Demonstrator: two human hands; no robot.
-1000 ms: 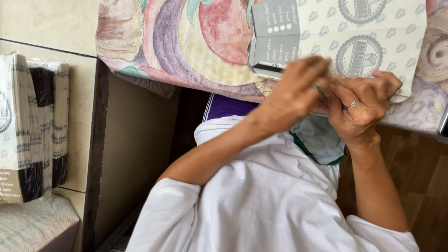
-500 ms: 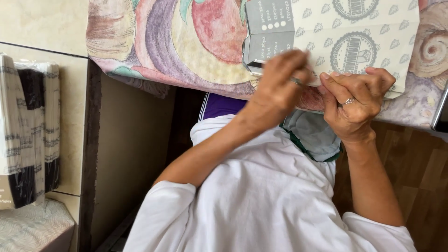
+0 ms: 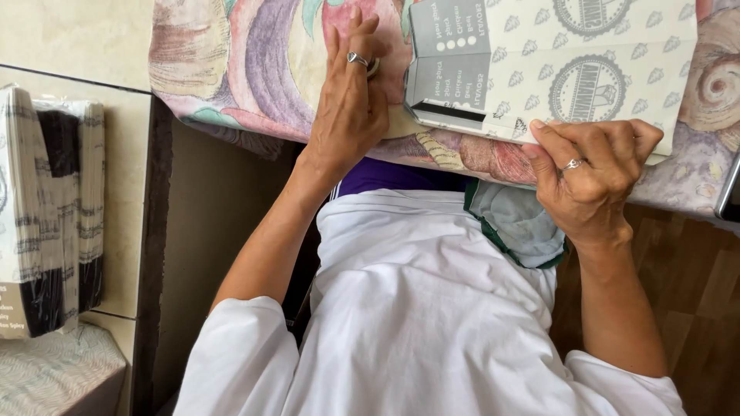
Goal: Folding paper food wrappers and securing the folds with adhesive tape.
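While the right hand (image 3: 590, 181) grips the patterned box (image 3: 570, 65) at its 6 o'clock edge, the left hand (image 3: 351, 100) lies flat, fingers extended. It rests on the tablecloth (image 3: 247, 69) at the box's 9 o'clock.

I see a shell-patterned tablecloth (image 3: 231, 69) over the table, pale tiled floor (image 3: 62, 31) left, wooden flooring (image 3: 686, 293) right.

A flat rectangular cardboard box (image 3: 555, 69), white with a grey leaf pattern, round grey seals and a grey label panel on its left end, lies at the upper right of the frame. A stack of flattened black-and-white printed cartons (image 3: 46, 208) stands upright at the left edge.
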